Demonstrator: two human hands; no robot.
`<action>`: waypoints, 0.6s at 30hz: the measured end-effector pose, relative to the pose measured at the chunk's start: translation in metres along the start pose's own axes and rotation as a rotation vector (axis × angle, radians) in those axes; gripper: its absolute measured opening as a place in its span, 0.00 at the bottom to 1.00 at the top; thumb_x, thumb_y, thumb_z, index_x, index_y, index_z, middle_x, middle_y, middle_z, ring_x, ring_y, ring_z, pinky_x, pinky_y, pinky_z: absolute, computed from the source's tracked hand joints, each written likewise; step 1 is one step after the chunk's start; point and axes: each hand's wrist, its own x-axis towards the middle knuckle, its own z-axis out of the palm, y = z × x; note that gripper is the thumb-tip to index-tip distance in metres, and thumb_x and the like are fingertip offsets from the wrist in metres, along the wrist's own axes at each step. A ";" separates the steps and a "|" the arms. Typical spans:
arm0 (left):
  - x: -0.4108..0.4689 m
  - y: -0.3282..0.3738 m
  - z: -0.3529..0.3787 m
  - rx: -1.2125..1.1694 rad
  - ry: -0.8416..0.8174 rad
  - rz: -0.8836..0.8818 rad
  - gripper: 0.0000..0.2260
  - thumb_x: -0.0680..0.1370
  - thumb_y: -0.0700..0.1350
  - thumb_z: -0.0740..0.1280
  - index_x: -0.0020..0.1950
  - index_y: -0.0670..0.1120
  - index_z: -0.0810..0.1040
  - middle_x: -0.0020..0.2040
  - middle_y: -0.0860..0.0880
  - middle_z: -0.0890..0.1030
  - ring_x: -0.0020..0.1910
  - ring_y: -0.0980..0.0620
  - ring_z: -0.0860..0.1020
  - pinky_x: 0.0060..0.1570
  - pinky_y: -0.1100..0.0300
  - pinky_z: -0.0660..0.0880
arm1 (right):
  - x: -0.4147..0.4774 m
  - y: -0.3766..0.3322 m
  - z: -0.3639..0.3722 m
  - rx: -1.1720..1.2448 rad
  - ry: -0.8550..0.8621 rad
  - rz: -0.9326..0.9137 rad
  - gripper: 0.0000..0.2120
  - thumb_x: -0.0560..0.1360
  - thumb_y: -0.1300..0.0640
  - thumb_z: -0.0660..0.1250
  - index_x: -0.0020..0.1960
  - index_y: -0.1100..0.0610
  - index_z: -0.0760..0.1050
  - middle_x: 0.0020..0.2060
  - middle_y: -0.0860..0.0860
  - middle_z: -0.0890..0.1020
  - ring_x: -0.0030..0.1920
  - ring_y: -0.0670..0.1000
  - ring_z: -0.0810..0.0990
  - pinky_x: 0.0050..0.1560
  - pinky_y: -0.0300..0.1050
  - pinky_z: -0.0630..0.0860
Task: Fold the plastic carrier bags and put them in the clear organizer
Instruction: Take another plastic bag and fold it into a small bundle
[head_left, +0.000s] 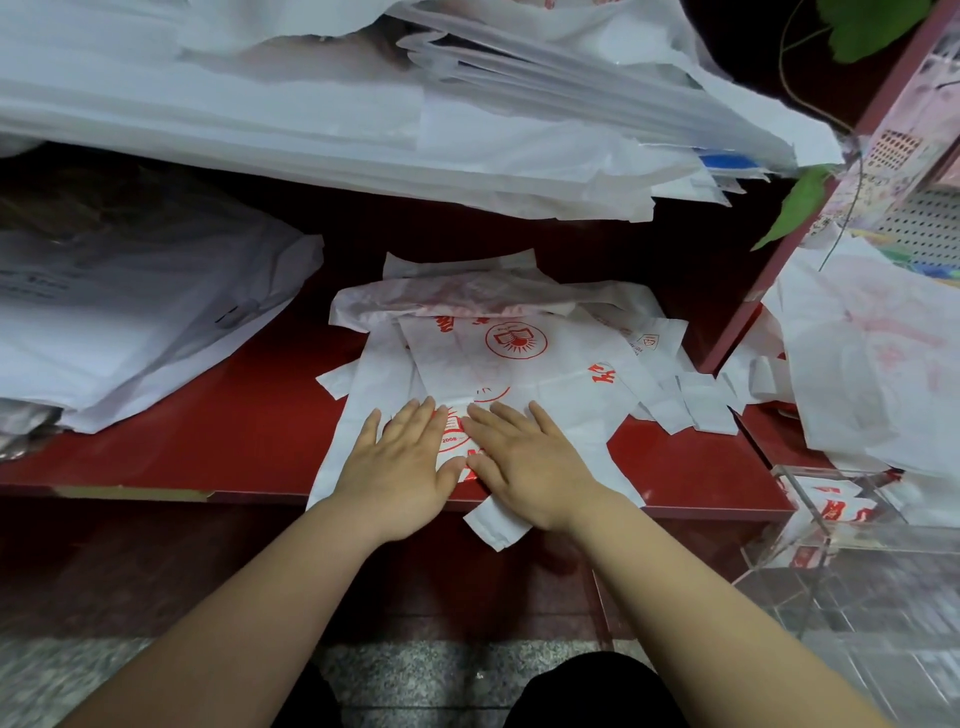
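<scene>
Glossy red surface (208, 447): bag pile | white red-printed plastic carrier bag (524, 374): topmost, overhanging near edge | clear acrylic organizer (802, 474): lower right | hands: left hand (400, 462), right hand (524, 462) flat, pressing bag, grasping nothing | risk: slick film may slide off edge.

The white plastic carrier bag with red print (571, 410) bears "2008" in its round red emblem (451, 437); its other red characters are illegible.

a shop: red shelving (218, 457) stacked with bulk printed carrier bags (311, 104).
</scene>
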 end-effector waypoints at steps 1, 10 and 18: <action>0.000 -0.001 0.000 -0.011 -0.005 -0.001 0.33 0.75 0.61 0.37 0.76 0.47 0.40 0.77 0.50 0.41 0.75 0.55 0.39 0.71 0.54 0.36 | -0.001 0.000 -0.002 0.015 -0.016 0.010 0.23 0.82 0.49 0.47 0.75 0.51 0.50 0.75 0.46 0.50 0.74 0.46 0.46 0.71 0.45 0.37; -0.019 -0.022 -0.024 -0.025 0.203 0.263 0.44 0.57 0.69 0.49 0.70 0.53 0.67 0.69 0.52 0.70 0.64 0.54 0.71 0.58 0.61 0.51 | -0.012 -0.002 -0.011 0.224 -0.062 -0.018 0.43 0.62 0.39 0.62 0.74 0.48 0.55 0.75 0.46 0.54 0.74 0.46 0.44 0.70 0.50 0.33; -0.032 -0.031 -0.008 -0.001 0.339 0.369 0.24 0.62 0.57 0.57 0.54 0.51 0.73 0.48 0.51 0.83 0.47 0.52 0.81 0.61 0.50 0.58 | -0.018 -0.007 0.002 0.153 0.147 -0.096 0.32 0.69 0.38 0.58 0.69 0.51 0.67 0.71 0.49 0.66 0.73 0.51 0.57 0.71 0.49 0.39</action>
